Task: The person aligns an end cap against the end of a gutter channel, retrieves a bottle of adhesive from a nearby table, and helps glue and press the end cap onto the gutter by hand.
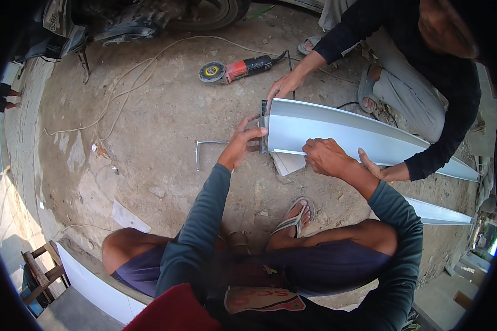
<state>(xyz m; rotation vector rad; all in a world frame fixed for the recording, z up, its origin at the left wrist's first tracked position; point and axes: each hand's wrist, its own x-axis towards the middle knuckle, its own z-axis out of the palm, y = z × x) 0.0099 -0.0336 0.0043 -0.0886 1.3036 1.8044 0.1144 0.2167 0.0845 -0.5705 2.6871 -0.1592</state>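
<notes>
A long pale silver-white metal channel (342, 129) stretches from the middle toward the right, with a dark strip (264, 127) across its left end. My left hand (242, 143) is closed around this strip, thumb on the channel side. Curled fingers of my right hand (328, 158) grip the channel's near edge; whether they also hold something small is hidden. A co-worker's hand (286, 85) touches the far corner by the strip. Their other hand (376, 167) supports the near side, right of mine.
An angle grinder (234, 69) lies on the concrete beyond the channel, its cord trailing right. A thin bent white frame piece (199, 154) is left of my left hand. Another metal length (442, 212) lies at right. A motorcycle wheel (212, 11) stands at the back.
</notes>
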